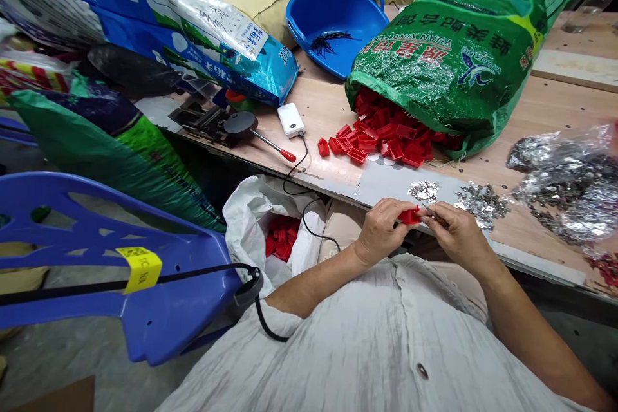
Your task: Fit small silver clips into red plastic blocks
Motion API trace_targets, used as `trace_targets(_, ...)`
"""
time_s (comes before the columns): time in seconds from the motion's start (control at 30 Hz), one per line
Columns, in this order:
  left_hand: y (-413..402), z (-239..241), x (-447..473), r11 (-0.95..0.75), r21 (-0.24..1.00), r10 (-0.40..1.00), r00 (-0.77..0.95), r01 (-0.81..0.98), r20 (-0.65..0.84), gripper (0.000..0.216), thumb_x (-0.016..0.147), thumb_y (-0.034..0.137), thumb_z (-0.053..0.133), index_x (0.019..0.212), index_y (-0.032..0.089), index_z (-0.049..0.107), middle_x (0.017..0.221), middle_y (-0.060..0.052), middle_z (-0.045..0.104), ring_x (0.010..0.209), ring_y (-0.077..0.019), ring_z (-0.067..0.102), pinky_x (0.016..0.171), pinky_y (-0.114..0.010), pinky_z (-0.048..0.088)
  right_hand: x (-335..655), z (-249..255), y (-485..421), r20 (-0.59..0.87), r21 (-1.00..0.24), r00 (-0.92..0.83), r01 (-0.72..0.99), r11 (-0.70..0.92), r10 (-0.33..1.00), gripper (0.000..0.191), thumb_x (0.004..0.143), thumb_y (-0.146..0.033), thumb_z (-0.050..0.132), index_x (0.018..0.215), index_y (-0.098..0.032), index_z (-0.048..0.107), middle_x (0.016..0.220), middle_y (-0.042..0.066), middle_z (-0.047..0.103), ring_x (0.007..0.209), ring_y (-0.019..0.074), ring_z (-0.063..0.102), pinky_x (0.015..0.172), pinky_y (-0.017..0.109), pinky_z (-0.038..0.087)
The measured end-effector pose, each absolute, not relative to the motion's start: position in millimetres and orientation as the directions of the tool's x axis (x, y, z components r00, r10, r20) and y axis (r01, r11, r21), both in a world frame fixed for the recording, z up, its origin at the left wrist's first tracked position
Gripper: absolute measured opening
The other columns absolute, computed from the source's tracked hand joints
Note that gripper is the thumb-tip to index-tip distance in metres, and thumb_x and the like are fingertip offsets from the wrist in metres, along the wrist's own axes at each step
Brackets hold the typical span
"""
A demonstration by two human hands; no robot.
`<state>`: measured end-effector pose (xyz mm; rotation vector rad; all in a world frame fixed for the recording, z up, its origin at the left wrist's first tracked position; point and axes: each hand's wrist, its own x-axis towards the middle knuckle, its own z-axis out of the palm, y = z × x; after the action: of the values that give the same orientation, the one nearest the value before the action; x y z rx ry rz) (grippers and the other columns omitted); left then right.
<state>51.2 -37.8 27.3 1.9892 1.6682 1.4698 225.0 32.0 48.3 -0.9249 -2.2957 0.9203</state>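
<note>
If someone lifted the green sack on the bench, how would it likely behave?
The green sack would probably flex, since its skin looks thin and creased. Its bulging sides suggest it may be heavy. Red parts would likely spill, as its mouth gapes and several already lie outside.

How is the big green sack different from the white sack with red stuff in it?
The green sack lies on its side on the table; the white sack sits lower, by the table's edge, mouth facing up. The green sack has printed writing; the white sack shows none. Both are open and hold red pieces.
</note>
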Motion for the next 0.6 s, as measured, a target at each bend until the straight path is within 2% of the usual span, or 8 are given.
trace_targets(0.07, -38.0, 27.4, 51.1, -0.378, 0.649, 0.808, -0.106, 0.661, 0.579, 0.019, 0.086, 0.02, 0.067, 0.105, 0.02, 0.065, 0.096, -0.004, 0.075, 0.09, -0.0169, 0.069, 0.084, -0.033, 0.056, 228.4, 47.5, 32.9, 0.142, -0.781, -0.647, 0.392, 0.486, 0.75, 0.018, 0.094, -0.032, 0.055, 0.1, -0.024, 0.069, 0.091, 0.004, 0.069, 0.08, 0.0183, 0.063, 0.072, 0.031, 0.047)
trace_targets(0.2, -37.9, 27.3, 50.4, -0.393, 0.653, 0.792, -0.122, 0.648, 0.598, 0.02, 0.085, 0.027, 0.07, 0.103, 0.019, 0.066, 0.094, -0.005, 0.075, 0.088, -0.017, 0.069, 0.082, -0.033, 0.056, 235.7, 43.6, 35.8, 0.017, -0.835, -0.573, 0.442, 0.327, 0.819, 0.025, 0.095, -0.04, 0.053, 0.105, -0.023, 0.067, 0.091, 0.003, 0.068, 0.063, 0.0139, 0.051, 0.059, 0.03, 0.04)
trace_targets(0.43, -39.3, 26.7, 50.5, -0.404, 0.66, 0.795, -0.113, 0.633, 0.596, 0.022, 0.085, 0.028, 0.071, 0.104, 0.019, 0.066, 0.094, -0.005, 0.075, 0.087, -0.0168, 0.068, 0.08, -0.032, 0.055, 233.0, 34.3, 37.2, -0.049, -0.884, -0.569, 0.407, 0.23, 0.821, 0.024, 0.091, -0.047, 0.056, 0.09, -0.023, 0.061, 0.085, 0.001, 0.062, 0.074, 0.0162, 0.053, 0.068, 0.03, 0.04)
trace_targets(0.6, -40.5, 28.0, 52.2, -0.4, 0.681, 0.808, -0.115, 0.614, 0.578, 0.021, 0.085, 0.028, 0.071, 0.103, 0.018, 0.066, 0.094, -0.005, 0.075, 0.086, -0.0164, 0.068, 0.08, -0.031, 0.055, 229.9, 32.8, 34.3, -0.09, -0.908, -0.561, 0.386, 0.164, 0.823, 0.024, 0.089, -0.047, 0.06, 0.091, -0.023, 0.058, 0.083, 0.0, 0.059, 0.074, 0.0156, 0.051, 0.069, 0.029, 0.04)
